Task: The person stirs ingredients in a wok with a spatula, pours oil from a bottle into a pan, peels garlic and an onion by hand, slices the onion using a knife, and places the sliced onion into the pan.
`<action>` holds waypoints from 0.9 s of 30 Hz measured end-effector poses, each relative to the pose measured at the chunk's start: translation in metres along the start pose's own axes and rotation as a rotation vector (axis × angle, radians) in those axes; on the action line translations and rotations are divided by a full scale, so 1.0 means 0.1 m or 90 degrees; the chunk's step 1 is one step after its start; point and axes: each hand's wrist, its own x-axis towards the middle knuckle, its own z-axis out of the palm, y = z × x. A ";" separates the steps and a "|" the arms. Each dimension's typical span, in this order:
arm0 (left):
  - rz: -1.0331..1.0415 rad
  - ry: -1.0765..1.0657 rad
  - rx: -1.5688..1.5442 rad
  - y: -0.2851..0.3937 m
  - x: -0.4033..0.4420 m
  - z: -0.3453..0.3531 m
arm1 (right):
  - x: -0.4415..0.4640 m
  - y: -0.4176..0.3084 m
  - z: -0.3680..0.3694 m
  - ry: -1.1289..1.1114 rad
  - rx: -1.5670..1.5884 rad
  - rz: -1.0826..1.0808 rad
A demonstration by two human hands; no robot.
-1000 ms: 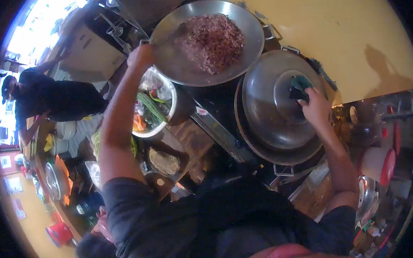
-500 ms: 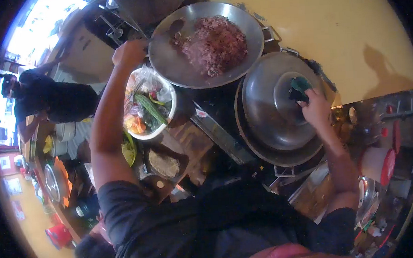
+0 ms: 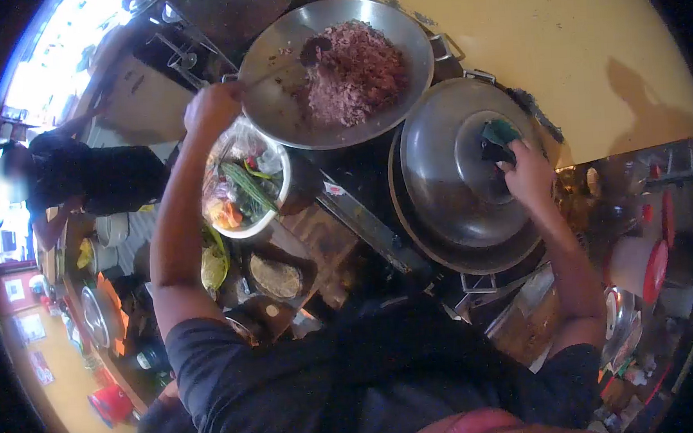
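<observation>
My left hand (image 3: 214, 110) is closed round the handle of a long ladle (image 3: 316, 50). Its dark round head rests against a heap of pinkish-brown chopped meat (image 3: 364, 76) in a wide metal wok (image 3: 274, 110). On the right, my right hand (image 3: 529, 177) grips a dark green cloth (image 3: 501, 132) at the centre of a large domed metal lid (image 3: 437, 157). That lid sits over another big pan (image 3: 410, 233), whose contents are hidden. The lid's knob is covered by the cloth and fingers.
A white bucket (image 3: 285, 190) of vegetables and plastic bags, including a bitter gourd (image 3: 244, 183), stands below the wok. Nearby is a round wooden block (image 3: 276, 277). Another person (image 3: 97, 171) is at the left. A yellow wall (image 3: 525, 42) borders the stove.
The ladle's head has moved right to the meat heap, and my left hand has shifted slightly down. My right hand stays on the cloth and lid.
</observation>
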 end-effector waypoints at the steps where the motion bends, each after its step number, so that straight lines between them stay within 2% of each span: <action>1: -0.035 0.017 -0.012 -0.01 0.06 -0.04 | 0.00 -0.01 0.00 0.000 -0.001 -0.002; 5: -0.086 0.035 0.010 -0.34 0.51 0.33 | 0.02 -0.01 -0.01 0.000 -0.008 -0.002; 7: -0.104 0.043 -0.067 -0.43 0.73 0.54 | 0.02 0.01 0.03 0.002 -0.006 0.003; 8: -0.030 0.009 -0.103 -0.43 0.79 0.64 | 0.00 0.02 0.06 0.009 -0.012 0.007; 9: 0.096 0.027 -0.214 -0.73 1.20 1.09 | 0.00 0.01 0.06 0.017 -0.017 0.010; 11: 0.085 0.010 -0.140 -0.18 1.15 1.01 | 0.01 -0.01 0.02 -0.002 -0.007 0.020; 12: 0.204 0.027 -0.169 -0.25 1.44 1.33 | 0.01 -0.02 0.01 -0.024 0.004 0.028; 16: 0.131 -0.004 -0.062 0.46 0.87 0.58 | -0.02 -0.02 0.01 -0.004 -0.014 0.017; 19: 0.188 0.034 0.035 0.52 0.42 -0.03 | 0.01 -0.02 0.03 -0.026 0.019 0.046; 21: 0.244 0.021 0.148 0.51 0.18 -0.32 | 0.00 0.04 0.09 0.006 -0.028 0.014; 22: 0.245 0.015 0.151 0.52 0.07 -0.34 | 0.00 0.04 0.10 0.000 -0.025 0.015; 24: 0.279 -0.047 0.320 0.55 -0.16 -0.34 | 0.01 0.02 0.07 -0.009 -0.013 0.021; 25: 0.336 0.040 0.300 0.51 -0.29 -0.13 | 0.00 0.01 0.05 -0.010 -0.013 0.019; 27: 0.457 0.099 0.218 0.62 -0.38 0.22 | 0.00 -0.01 0.02 0.000 -0.015 0.011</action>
